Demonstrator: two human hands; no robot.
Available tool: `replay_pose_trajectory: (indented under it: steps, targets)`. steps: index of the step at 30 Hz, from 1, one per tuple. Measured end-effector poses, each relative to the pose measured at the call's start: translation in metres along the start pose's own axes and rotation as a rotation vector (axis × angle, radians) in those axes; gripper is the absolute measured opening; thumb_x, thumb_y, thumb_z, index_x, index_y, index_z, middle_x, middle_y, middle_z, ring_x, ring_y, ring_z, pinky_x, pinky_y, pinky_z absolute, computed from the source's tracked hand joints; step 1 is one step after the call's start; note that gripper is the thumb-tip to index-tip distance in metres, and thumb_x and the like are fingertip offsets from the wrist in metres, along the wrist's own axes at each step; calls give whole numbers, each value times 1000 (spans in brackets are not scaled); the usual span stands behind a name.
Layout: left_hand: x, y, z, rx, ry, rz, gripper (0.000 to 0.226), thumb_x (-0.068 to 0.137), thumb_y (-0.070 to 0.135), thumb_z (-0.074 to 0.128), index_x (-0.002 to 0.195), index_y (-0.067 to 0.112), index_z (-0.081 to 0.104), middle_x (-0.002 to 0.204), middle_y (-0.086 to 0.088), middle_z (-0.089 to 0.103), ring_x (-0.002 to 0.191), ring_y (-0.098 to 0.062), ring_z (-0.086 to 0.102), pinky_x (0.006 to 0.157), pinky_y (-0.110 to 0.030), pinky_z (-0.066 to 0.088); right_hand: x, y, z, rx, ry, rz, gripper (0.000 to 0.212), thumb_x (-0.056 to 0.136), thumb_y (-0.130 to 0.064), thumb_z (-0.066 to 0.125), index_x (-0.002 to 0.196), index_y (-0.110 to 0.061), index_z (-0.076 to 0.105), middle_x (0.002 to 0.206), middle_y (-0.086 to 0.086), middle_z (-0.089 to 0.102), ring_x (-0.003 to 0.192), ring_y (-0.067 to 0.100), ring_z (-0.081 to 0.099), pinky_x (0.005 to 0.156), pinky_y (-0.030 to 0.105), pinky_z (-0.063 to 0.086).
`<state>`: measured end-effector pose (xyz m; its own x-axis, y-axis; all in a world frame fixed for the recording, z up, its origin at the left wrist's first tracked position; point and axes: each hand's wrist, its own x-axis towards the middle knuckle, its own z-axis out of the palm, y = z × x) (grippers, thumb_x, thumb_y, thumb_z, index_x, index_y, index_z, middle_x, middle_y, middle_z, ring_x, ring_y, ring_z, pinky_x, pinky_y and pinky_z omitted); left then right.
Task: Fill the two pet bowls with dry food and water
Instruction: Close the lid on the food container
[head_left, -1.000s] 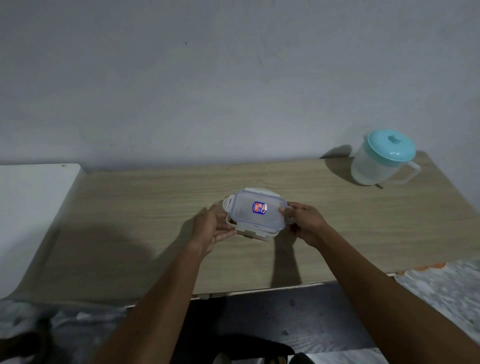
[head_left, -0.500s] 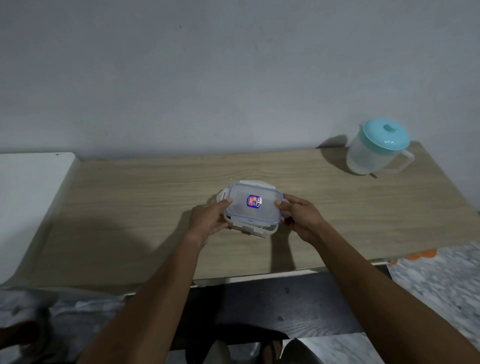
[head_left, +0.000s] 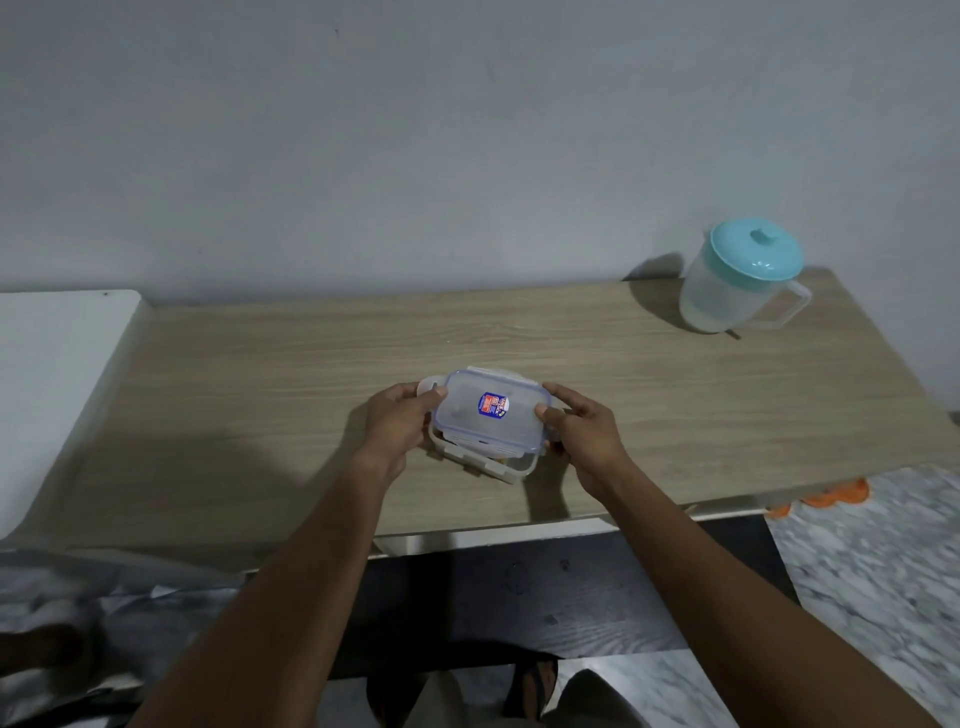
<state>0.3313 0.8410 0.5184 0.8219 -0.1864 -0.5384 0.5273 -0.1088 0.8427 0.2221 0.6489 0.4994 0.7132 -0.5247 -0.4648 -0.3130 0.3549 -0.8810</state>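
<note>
Dim flat light, soft shadows on table (head_left: 260, 415), blurred curved edges

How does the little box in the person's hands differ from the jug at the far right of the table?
The box is low and rectangular; the jug is tall and round. The box's lid is clear with a blue rim and a sticker; the jug's lid is solid turquoise. The box is gripped by the left hand and right hand; the jug stands untouched. Both are see-through plastic with lids.

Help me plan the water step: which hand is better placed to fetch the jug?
Probably the right hand: the jug stands at the table's far right, on its side. Both hands, left hand included, grip the container's lid.
</note>
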Motion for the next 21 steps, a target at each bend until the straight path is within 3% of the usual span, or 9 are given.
replay_pose_trajectory:
  steps: [3, 8, 11, 13, 17, 21]
  targets:
    - [-4, 2, 1, -19, 2, 2, 16, 85, 14, 75, 99, 7, 69, 98, -17, 71, 78, -25, 65, 72, -34, 54, 2, -2, 3, 42, 38, -30, 37, 93, -2, 69, 129, -9, 66, 97, 16, 65, 67, 19, 62, 46, 21, 49]
    - [-14, 12, 4, -31, 68, 85, 5, 89, 23, 70, 88, 18, 71, 88, -4, 71, 77, -15, 63, 72, -28, 52, 1, -18, 7, 67, -17, -92, 36, 95, -4, 67, 130, -11, 66, 109, 10, 69, 84, 21, 67, 54, 21, 53]
    - [-13, 7, -4, 38, 106, 108, 23, 78, 33, 80, 77, 11, 73, 80, -7, 71, 72, -21, 62, 73, -32, 50, -13, -11, 3, 42, -42, -123, 37, 92, -2, 69, 128, -12, 68, 101, 15, 66, 75, 19, 65, 53, 22, 52]
    - [-12, -1, -9, 113, 127, 96, 26, 74, 29, 83, 72, 6, 71, 74, -10, 68, 68, -19, 56, 67, -32, 46, -24, 6, 0, 16, -21, -136, 38, 91, 0, 71, 127, -11, 69, 93, 14, 61, 65, 15, 61, 49, 22, 51]
    - [-15, -7, -8, 255, 111, 103, 21, 75, 23, 83, 86, 6, 76, 85, -10, 77, 73, -20, 65, 71, -32, 55, -33, 33, 1, 4, 59, -140, 34, 88, -4, 74, 115, -25, 72, 79, 7, 60, 60, 14, 60, 49, 24, 49]
    - [-11, 4, -5, 322, 87, 167, 28, 80, 16, 80, 105, 7, 72, 96, -7, 73, 84, -19, 67, 65, -20, 52, -30, 36, 6, -46, 117, -154, 29, 89, -15, 75, 107, -37, 71, 96, 11, 70, 85, 27, 69, 65, 36, 59]
